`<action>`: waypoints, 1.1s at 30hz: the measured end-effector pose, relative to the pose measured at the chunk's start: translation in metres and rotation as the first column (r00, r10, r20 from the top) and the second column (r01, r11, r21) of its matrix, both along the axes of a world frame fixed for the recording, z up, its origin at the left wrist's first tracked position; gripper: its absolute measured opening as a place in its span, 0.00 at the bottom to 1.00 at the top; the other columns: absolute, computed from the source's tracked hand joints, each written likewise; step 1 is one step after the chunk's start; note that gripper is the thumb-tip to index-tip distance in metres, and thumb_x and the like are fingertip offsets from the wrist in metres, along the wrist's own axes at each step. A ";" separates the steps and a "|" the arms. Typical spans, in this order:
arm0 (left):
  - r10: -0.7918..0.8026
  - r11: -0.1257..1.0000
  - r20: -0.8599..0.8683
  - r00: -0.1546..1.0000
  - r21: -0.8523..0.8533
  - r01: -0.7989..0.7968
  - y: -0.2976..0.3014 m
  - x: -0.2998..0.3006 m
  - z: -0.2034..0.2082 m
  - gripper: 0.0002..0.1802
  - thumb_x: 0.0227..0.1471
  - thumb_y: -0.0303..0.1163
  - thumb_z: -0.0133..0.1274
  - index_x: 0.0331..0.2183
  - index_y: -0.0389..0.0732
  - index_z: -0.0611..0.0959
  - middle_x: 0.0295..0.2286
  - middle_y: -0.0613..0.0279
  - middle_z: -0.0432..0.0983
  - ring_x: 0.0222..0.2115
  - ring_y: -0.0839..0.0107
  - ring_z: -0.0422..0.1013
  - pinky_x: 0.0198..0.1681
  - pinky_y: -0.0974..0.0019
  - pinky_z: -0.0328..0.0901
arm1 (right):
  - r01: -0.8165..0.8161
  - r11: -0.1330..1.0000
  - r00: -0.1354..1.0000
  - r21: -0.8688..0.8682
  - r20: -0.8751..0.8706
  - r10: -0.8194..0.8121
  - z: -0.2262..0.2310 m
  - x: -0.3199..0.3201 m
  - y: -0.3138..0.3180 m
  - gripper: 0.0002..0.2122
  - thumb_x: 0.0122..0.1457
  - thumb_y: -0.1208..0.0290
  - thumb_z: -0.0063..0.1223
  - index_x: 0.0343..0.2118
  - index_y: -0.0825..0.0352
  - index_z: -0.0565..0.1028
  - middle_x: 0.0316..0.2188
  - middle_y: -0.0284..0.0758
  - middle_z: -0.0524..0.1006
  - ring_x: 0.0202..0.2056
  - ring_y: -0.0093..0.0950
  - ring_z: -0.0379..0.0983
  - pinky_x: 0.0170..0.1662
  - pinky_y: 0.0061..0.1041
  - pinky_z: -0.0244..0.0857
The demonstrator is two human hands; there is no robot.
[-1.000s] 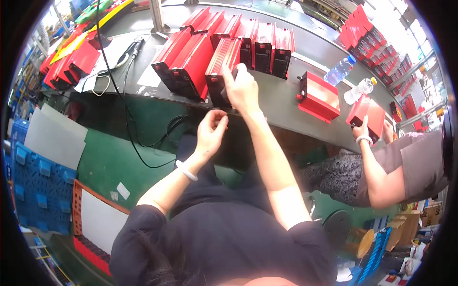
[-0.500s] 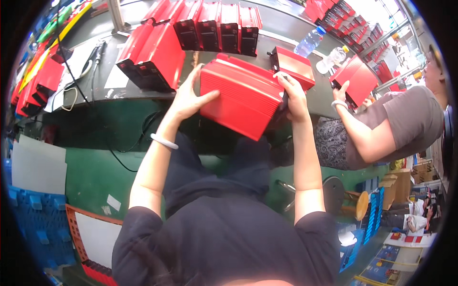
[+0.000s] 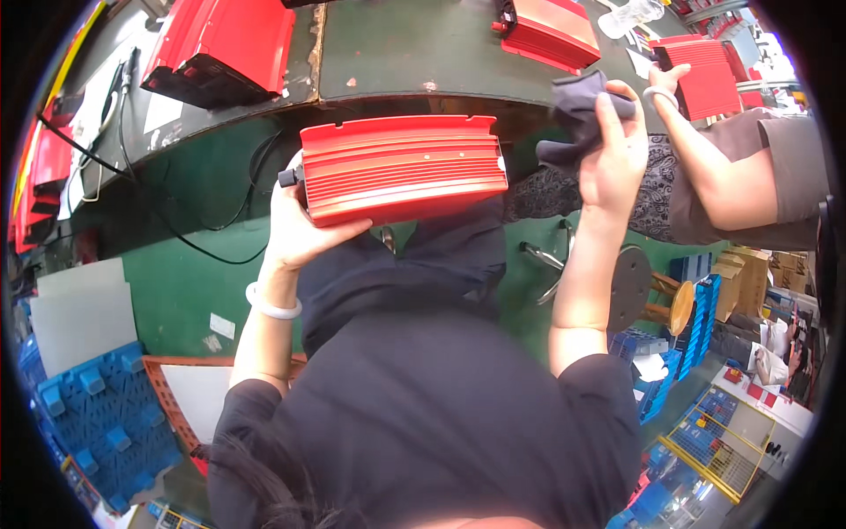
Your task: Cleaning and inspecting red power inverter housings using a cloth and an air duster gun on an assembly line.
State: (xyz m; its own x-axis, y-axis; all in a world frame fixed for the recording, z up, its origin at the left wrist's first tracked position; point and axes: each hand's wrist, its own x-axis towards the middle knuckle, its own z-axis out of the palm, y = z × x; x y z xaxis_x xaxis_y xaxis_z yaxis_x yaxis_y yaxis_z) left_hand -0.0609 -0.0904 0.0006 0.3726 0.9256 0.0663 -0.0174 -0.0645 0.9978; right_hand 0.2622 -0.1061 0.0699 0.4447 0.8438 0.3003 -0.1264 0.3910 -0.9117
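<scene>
Since half a second ago, the right hand [image 3: 617, 150] has left the box [image 3: 405, 172] and pinches a dark cloth [image 3: 577, 119], while the left [image 3: 308, 231] clasps the box's left end. Low on my left, an orange crate [image 3: 166, 397] holds a pale sheet [image 3: 196, 397]. I see the box near the bench [image 3: 397, 48] edge, bare benchtop beyond.

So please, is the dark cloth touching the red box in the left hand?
Apart: the head view shows a gap between the red box and dark cloth.
</scene>
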 end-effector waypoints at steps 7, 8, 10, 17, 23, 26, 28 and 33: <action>0.062 0.994 0.010 0.998 0.094 -0.063 -0.009 0.006 0.014 0.38 0.26 0.27 0.69 0.44 0.36 0.71 0.36 0.62 0.74 0.39 0.73 0.72 0.45 0.68 0.67 | -0.054 0.997 0.414 0.058 0.910 -0.031 -0.018 -0.076 -0.007 0.06 0.47 0.81 0.57 0.30 0.67 0.77 0.29 0.38 0.77 0.32 0.31 0.74 0.36 0.25 0.65; 0.061 0.986 -0.050 0.997 0.161 -0.053 -0.009 0.005 0.016 0.35 0.27 0.28 0.69 0.42 0.36 0.73 0.35 0.63 0.74 0.37 0.74 0.72 0.43 0.69 0.67 | -0.048 0.997 0.265 0.053 0.963 -0.038 -0.011 -0.074 -0.009 0.09 0.48 0.79 0.56 0.34 0.66 0.77 0.29 0.37 0.78 0.32 0.33 0.74 0.37 0.27 0.65; 0.078 0.980 -0.060 0.995 0.188 -0.066 -0.008 0.005 0.012 0.31 0.27 0.30 0.69 0.39 0.37 0.75 0.32 0.63 0.75 0.34 0.76 0.72 0.40 0.70 0.67 | -0.084 0.996 0.231 0.023 0.973 -0.003 -0.008 -0.086 -0.013 0.10 0.48 0.79 0.55 0.36 0.65 0.77 0.30 0.36 0.78 0.32 0.33 0.74 0.37 0.28 0.65; 0.090 0.995 0.089 0.992 -0.054 -0.086 -0.011 0.019 0.002 0.31 0.25 0.32 0.69 0.37 0.39 0.76 0.30 0.62 0.76 0.31 0.74 0.73 0.39 0.71 0.67 | -0.375 0.923 0.354 0.082 0.933 0.061 0.004 -0.141 -0.002 0.15 0.47 0.79 0.52 0.41 0.68 0.74 0.31 0.37 0.75 0.34 0.35 0.72 0.41 0.33 0.64; 0.062 0.993 0.016 0.998 0.104 -0.063 -0.011 0.000 0.005 0.33 0.25 0.32 0.70 0.38 0.37 0.75 0.32 0.61 0.75 0.35 0.75 0.72 0.42 0.69 0.66 | -0.300 0.954 0.067 0.021 0.998 -0.001 0.011 -0.088 -0.001 0.13 0.46 0.77 0.52 0.38 0.59 0.77 0.25 0.33 0.72 0.27 0.31 0.66 0.33 0.28 0.57; 0.069 0.971 -0.033 0.997 0.233 -0.059 -0.004 -0.007 0.011 0.33 0.26 0.31 0.69 0.39 0.36 0.75 0.32 0.62 0.75 0.35 0.74 0.72 0.43 0.69 0.66 | 0.014 0.997 -0.154 -0.076 0.985 0.077 -0.018 -0.015 -0.005 0.12 0.50 0.77 0.51 0.38 0.61 0.77 0.24 0.33 0.71 0.27 0.30 0.66 0.34 0.27 0.58; 0.138 0.957 -0.039 0.990 0.263 -0.123 -0.010 -0.006 0.022 0.33 0.27 0.30 0.69 0.39 0.34 0.74 0.34 0.60 0.76 0.36 0.74 0.72 0.43 0.69 0.66 | 0.174 0.980 -0.299 -0.100 0.943 0.150 -0.033 0.004 -0.004 0.10 0.52 0.78 0.50 0.38 0.62 0.77 0.25 0.32 0.73 0.28 0.27 0.68 0.35 0.25 0.60; 0.100 0.954 -0.142 0.985 0.296 -0.054 -0.007 -0.013 0.018 0.44 0.22 0.28 0.71 0.47 0.33 0.70 0.40 0.57 0.74 0.41 0.69 0.71 0.46 0.65 0.66 | 0.087 0.979 0.815 -0.183 0.578 0.036 -0.014 -0.039 -0.008 0.08 0.58 0.81 0.45 0.39 0.73 0.74 0.36 0.32 0.76 0.40 0.18 0.70 0.46 0.16 0.61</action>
